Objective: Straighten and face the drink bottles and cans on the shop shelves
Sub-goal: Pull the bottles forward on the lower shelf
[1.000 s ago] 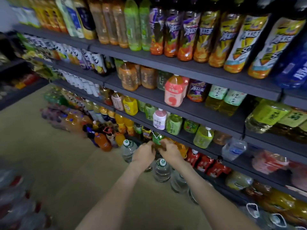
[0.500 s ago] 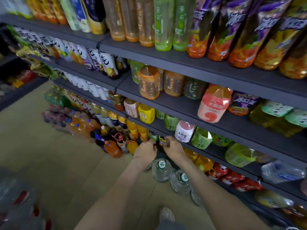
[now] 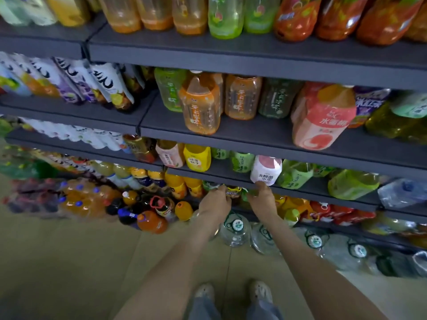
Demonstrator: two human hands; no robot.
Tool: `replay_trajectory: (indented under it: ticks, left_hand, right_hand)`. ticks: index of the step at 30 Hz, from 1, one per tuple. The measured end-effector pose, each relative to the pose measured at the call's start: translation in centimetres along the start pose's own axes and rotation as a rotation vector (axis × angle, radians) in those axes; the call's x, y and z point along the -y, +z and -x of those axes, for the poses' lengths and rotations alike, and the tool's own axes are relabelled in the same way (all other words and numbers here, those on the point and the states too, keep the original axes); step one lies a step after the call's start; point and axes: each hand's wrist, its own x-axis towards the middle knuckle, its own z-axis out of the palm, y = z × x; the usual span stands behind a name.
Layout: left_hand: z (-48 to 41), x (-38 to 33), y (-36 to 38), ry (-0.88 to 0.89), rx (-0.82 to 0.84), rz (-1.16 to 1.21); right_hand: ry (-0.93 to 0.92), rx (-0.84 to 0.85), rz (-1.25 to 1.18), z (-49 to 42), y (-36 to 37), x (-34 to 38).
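The front edge of a grey shelf (image 3: 223, 169) juts out right over both hands and hides most of the low row they reach into. A white and pink bottle (image 3: 266, 169) stands at that edge, just above the right hand (image 3: 262, 200). A yellow bottle (image 3: 197, 158) stands further left on the same shelf. Clear water jugs (image 3: 235, 228) with green-and-white caps sit on the floor under the forearms. Beside them on the left are dark and orange drink bottles (image 3: 152, 221).

The shelving is dark grey and rises in several tiers, all loaded with drinks. The floor (image 3: 69, 262) is beige tile, with 2 pale shoes (image 3: 204, 291) at the bottom of the view.

On a higher tier, an orange tea bottle (image 3: 201, 105) and a pink-labelled bottle (image 3: 323, 118) stand forward of their rows. The bottles hold amber, green and orange liquid.

The small bottle (image 3: 233, 192), dark with a yellow label, sits in the low row under the shelf edge, between the 2 hands. The left hand (image 3: 215, 202) grips it with curled fingers. The right hand's fingers curl under the edge near something green. I cannot tell whether they hold anything.
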Motion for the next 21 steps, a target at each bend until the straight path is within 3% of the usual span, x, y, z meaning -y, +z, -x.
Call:
replay_trajectory:
  ticks: [6,11,15,21]
  left_hand:
    - [-3.8,2.8,2.9,-0.010,-0.010,0.038]
    - [-8.2,2.4,7.7,0.060,-0.163,0.069]
    - [-10.9,-0.2,11.9,0.169,-0.335,0.240]
    - [-15.5,-4.7,16.3,0.402,-0.571,0.424]
  right_hand:
    - [0.086,-0.183,-0.104,-3.0,2.4,-2.7]
    - [0.071,-0.516,-0.245,-6.9,2.7,-7.1]
    - [-0.023,-0.760,-0.244,-9.9,1.2,-10.4]
    - [-0.190,-0.814,-0.221,-14.3,-0.8,-12.9]
